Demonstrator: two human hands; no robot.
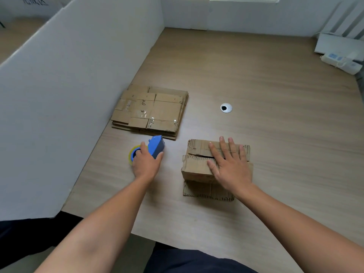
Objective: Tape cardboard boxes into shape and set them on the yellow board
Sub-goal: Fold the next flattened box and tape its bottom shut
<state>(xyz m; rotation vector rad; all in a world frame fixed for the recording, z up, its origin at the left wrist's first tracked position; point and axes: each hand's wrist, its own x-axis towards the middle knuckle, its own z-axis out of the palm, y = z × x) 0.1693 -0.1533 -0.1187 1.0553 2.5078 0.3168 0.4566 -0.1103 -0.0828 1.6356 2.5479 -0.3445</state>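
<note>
Cardboard box (197, 168), the only one folded into shape, is sitting toward the near edge of the table (275, 146), its two top flaps meeting along a narrow open seam; whatever is lying inside is hidden. One right hand (230, 166) is pressing down on those flaps, fingers straight and spread. One left hand (145, 164) is gripping a single blue tape dispenser (156, 147), fingers curled round it, left of the box. One stack of flattened boxes (153, 111) is lying by the left edge against a white partition (69, 95); its count is unclear. One round cable hole (226, 107) is showing mid-table.
</note>
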